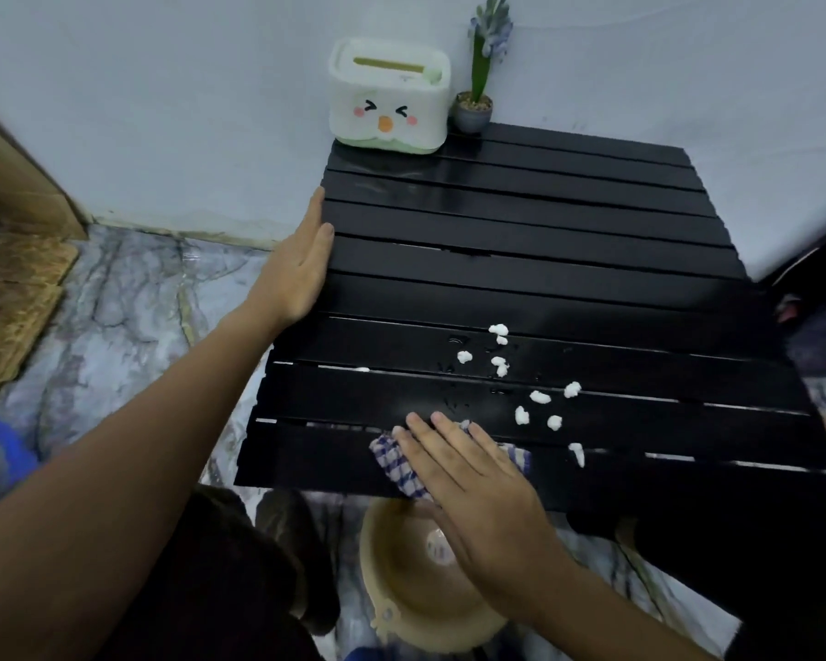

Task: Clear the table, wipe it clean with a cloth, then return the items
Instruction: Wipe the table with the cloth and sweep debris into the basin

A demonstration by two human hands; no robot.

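A black slatted table [544,260] fills the middle of the head view. My right hand [473,489] lies flat with straight fingers on a blue-and-white checked cloth [399,462] at the table's near edge. My left hand [301,264] rests open against the table's left edge, fingers straight. Several small white crumbs [520,415] and wet drops are scattered on the near slats, right of the cloth. A white tissue box with a duck face [388,95] and a small potted purple flower [475,100] stand at the table's far left corner.
A beige bowl [416,589] sits on the marble floor below the table's near edge, under my right wrist. A wall runs behind the table. A wooden door edge [15,183] is at the far left. Dark clothing covers the lower right.
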